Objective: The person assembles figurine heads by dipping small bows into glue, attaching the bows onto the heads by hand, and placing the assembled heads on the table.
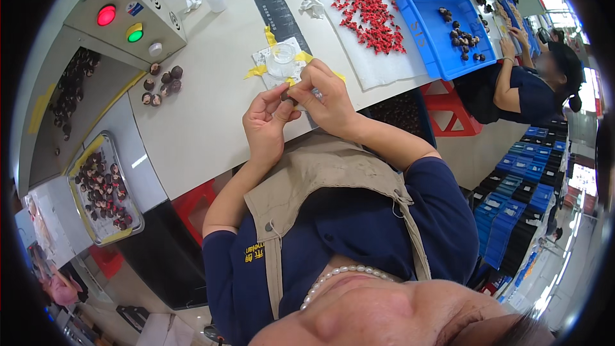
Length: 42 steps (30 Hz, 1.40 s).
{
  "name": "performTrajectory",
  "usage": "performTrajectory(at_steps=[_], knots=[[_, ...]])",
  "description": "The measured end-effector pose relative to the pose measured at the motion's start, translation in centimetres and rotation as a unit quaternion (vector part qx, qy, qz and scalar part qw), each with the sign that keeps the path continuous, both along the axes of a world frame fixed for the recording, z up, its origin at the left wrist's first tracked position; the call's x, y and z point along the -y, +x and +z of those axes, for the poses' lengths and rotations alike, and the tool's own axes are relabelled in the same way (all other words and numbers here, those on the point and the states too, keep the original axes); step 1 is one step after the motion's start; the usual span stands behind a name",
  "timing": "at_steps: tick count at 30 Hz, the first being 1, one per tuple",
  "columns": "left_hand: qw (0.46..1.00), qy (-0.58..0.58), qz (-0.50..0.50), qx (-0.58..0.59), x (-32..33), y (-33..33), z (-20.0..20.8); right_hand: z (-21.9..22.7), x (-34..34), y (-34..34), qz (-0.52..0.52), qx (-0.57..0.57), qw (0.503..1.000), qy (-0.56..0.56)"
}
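Observation:
My left hand and my right hand meet over the near edge of the white table. Between their fingertips is a small dark brown doll head, partly covered by the fingers. Both hands are closed on it. Just beyond them, a clear round dish sits on a white pad fixed with yellow tape. Several more doll heads, brown-haired with pale faces, lie loose on the table to the left.
Small red pieces cover a white cloth at right, beside a blue bin holding doll heads. A machine with lights stands at left, near a metal tray of heads. A co-worker sits at far right.

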<state>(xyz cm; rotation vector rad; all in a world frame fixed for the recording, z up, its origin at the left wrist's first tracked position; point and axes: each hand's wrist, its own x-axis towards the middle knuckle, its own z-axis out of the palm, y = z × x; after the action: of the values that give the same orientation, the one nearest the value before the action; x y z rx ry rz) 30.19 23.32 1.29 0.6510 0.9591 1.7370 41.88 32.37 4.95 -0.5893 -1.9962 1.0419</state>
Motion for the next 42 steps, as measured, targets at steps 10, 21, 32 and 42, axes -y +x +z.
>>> performTrajectory(at_steps=[10, 21, 32, 42], knots=[[0.959, -0.068, -0.079, 0.263, -1.9, -0.2, 0.7, -1.4, -0.3, 3.2, -0.087, 0.008, 0.996, 0.026], [0.976, -0.086, 0.046, 0.194, 0.0, -3.3, 0.1, -4.1, -6.0, 7.6, -0.257, 0.065, 0.956, 0.128], [0.490, -0.398, 0.470, -0.617, 19.0, -24.9, 3.8, -4.3, -16.1, 7.8, -0.217, 0.350, 0.902, 0.128], [0.336, -0.459, 0.337, -0.750, 17.5, -33.9, 3.1, -3.8, -15.4, 8.1, -0.208, 0.255, 0.936, 0.122]])
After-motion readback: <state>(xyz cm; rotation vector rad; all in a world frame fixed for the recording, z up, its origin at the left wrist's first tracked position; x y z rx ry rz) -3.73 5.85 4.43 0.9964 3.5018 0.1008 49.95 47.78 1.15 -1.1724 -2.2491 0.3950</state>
